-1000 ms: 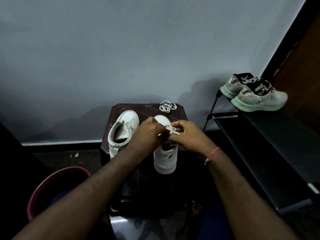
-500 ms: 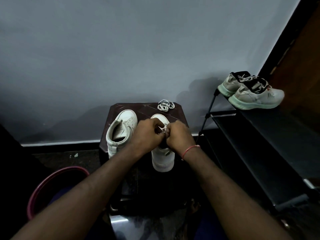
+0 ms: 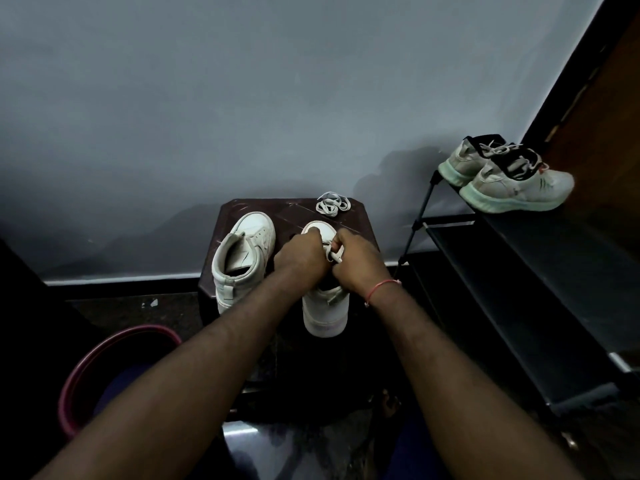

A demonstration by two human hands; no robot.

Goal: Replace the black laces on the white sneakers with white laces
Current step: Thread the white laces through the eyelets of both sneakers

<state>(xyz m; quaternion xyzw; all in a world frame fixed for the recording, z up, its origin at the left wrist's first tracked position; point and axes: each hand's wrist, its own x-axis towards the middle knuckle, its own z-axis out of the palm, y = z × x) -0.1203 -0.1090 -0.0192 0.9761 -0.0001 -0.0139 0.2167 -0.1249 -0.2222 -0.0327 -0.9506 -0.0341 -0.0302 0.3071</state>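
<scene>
Two white sneakers stand on a dark brown stool (image 3: 360,223), toes toward the wall. The left sneaker (image 3: 244,252) has no lace that I can see. Over the right sneaker (image 3: 325,311) both my hands meet. My left hand (image 3: 301,258) and my right hand (image 3: 356,261) each pinch the white lace (image 3: 333,252) at the shoe's tongue, knuckles nearly touching. The eyelets are hidden under my fingers. A second white lace (image 3: 331,205) lies coiled at the stool's far right corner.
A black shoe rack (image 3: 519,271) stands to the right, with a pair of grey sneakers (image 3: 512,181) with mint soles on its top shelf. A maroon bucket (image 3: 100,362) sits on the floor at lower left. The grey wall is close behind the stool.
My hands drew together over the right sneaker and shifted slightly toward its toe; the right hand moved left to meet the left. The sneakers and the coiled lace stayed put.
</scene>
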